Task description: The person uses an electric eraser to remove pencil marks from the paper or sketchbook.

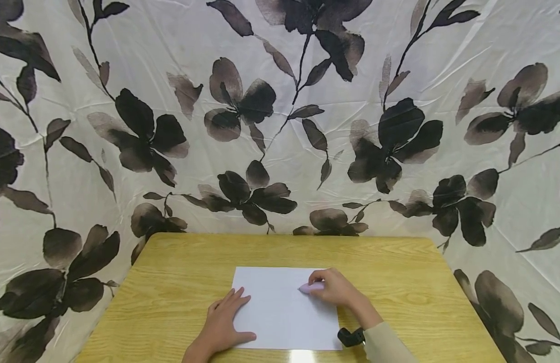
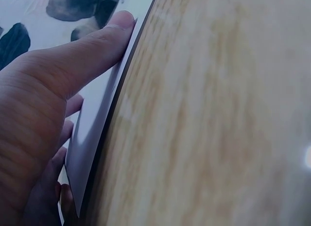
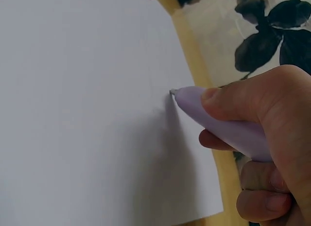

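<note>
A blank white sheet of paper point(image 1: 280, 312) lies on the wooden table. My left hand point(image 1: 223, 322) rests on its left edge with fingers spread; in the left wrist view the thumb point(image 2: 92, 56) presses close to the paper's near edge. Over the upper right part of the sheet, my right hand point(image 1: 336, 288) grips a thick lilac pen-shaped tool point(image 3: 226, 124). Its small metal tip point(image 3: 172, 92) points left, at or just above the paper; I cannot tell whether it touches. A shadow of hand and tool falls across the sheet.
The yellow wood-grain table point(image 1: 184, 262) extends around the paper on all sides. Behind and beside it hangs a white cloth point(image 1: 316, 166) with dark flowers. A small black device point(image 1: 350, 337) sits at the right wrist, by the sheet's near right corner.
</note>
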Tool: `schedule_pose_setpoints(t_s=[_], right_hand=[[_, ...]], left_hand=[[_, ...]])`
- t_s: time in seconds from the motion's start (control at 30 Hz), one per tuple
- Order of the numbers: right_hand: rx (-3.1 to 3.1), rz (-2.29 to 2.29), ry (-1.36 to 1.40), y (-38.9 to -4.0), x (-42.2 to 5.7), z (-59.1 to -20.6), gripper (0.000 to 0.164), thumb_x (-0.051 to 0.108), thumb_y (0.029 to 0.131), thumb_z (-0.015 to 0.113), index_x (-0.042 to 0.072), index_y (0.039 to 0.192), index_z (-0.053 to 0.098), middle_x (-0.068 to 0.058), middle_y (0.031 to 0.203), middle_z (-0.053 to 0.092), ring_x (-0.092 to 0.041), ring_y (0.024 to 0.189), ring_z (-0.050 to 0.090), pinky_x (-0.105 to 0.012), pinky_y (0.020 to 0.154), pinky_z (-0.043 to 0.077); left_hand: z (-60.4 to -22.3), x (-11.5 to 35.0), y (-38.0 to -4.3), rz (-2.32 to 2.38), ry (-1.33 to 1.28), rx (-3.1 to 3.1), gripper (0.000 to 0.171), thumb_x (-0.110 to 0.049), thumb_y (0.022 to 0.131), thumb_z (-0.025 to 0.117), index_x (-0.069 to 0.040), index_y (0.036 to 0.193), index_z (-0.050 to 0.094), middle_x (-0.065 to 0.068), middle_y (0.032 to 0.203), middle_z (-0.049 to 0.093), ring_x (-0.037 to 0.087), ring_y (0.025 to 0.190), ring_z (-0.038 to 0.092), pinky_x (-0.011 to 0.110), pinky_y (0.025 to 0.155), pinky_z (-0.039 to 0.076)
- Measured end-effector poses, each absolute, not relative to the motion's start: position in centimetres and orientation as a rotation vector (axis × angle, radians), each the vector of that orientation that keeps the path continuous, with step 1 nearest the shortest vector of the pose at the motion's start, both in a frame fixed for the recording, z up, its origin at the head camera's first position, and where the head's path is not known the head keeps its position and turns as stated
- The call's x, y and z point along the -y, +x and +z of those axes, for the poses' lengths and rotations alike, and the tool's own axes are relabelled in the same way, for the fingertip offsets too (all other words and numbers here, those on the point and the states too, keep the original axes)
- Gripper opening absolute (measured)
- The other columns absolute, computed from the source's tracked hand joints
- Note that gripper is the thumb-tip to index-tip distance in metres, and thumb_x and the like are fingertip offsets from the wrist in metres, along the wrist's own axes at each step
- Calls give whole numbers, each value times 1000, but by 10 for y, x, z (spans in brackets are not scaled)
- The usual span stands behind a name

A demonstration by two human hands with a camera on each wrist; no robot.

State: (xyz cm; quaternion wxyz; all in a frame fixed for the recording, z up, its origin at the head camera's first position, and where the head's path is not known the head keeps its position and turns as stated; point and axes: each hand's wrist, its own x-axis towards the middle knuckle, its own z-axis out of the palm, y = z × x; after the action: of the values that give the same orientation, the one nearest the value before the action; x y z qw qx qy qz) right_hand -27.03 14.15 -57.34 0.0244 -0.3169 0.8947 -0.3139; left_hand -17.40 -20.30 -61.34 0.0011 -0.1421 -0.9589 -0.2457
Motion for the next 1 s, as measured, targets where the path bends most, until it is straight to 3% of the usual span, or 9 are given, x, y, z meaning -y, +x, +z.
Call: schedule_pose_setpoints(t_s=[0.63,1.0], right_hand=[[-2811,-918,-1010,-271,-142,-570,15,13,78,76,22,88,68,11,88,66,-7,78,58,-31,74,50],[-2749,-921,-1045,-273,-132,-569,17,13,81,75,17,97,72,7,94,69,-6,83,59,-30,76,50]], left_hand=[[-613,205,-174,-752,-444,2996,97,-76,62,71,-19,139,54,5,152,38,32,141,27,62,101,22],[-613,204,-173,-791,-437,3017,98,-75,63,72,-19,140,53,6,154,36,33,142,25,62,102,18]])
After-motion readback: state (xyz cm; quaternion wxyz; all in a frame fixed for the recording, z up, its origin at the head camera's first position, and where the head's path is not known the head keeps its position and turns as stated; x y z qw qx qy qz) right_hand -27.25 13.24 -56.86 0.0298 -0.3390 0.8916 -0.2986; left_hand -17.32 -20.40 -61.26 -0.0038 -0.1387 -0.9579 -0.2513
